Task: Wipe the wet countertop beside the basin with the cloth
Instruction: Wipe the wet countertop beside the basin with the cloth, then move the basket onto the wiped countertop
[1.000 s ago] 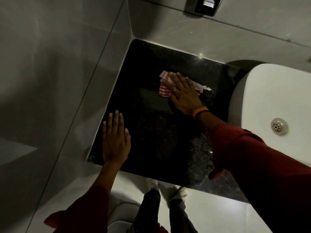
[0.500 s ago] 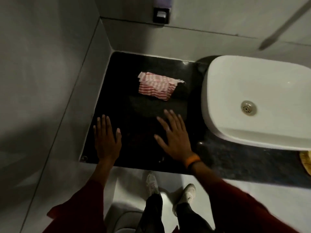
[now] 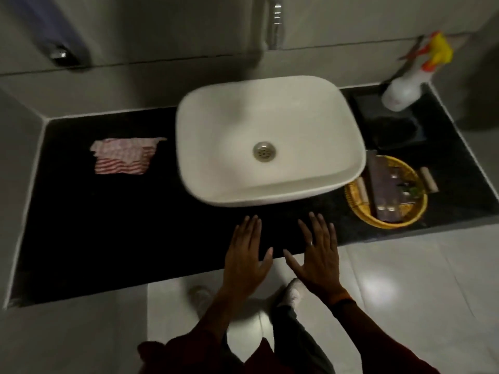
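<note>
Black countertop (image 3: 108, 225) bears cloth (image 3: 122, 155), basin (image 3: 270, 141), basket (image 3: 386, 195).

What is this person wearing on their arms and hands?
Both arms are in dark red long sleeves. The right hand has a thin ring on one finger and an orange band at the wrist. The left hand is bare: no ring or band shows.

A red-and-white striped cloth (image 3: 122, 156) lies crumpled and roughly folded flat on the black countertop (image 3: 81, 233), at about nine o'clock from the white basin (image 3: 270, 141), just beside its left rim and not touching it. The dark, glossy countertop runs under and around the rounded-rectangular basin, whose metal drain sits in the middle.
</note>
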Available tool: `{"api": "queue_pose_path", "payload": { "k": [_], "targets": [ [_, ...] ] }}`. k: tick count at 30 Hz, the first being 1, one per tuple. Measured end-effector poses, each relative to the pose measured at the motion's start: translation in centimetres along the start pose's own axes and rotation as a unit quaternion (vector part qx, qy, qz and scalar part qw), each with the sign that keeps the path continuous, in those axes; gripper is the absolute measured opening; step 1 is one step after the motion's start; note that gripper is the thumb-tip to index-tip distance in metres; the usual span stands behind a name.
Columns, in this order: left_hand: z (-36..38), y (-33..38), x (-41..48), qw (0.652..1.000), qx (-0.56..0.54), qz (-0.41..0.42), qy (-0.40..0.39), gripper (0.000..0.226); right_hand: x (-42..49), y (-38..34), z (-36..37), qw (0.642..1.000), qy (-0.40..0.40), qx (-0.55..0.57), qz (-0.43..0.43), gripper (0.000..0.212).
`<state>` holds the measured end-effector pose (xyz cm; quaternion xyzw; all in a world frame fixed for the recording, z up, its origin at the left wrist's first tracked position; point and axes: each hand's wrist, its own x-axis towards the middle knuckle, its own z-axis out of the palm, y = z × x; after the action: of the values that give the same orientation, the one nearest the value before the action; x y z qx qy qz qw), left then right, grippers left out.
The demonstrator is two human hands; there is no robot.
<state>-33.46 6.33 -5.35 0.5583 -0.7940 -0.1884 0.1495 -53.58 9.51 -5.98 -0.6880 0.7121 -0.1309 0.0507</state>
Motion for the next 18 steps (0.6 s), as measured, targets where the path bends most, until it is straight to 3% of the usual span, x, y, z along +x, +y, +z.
{"api": "queue_pose_path", "payload": {
  "k": [7,14,18],
  "targets": [
    [5.1,13.9,8.7,0.999,-0.027,0.045,0.000,0.068,5.0,14.3,-6.4,0.995,0.087,0.003,0.047,0.079],
    [7.2,21.6,15.9,1.000,-0.011,0.018,-0.005,0.088,10.4,24.3,-9.8,0.969,0.069,0.102,0.212,0.068],
    [8.0,23.0,18.4,0.984,-0.110,-0.126,-0.060,0.066,11.6,26.3,-9.9,0.959,0.023,0.127,0.254,0.051]
  ]
}}
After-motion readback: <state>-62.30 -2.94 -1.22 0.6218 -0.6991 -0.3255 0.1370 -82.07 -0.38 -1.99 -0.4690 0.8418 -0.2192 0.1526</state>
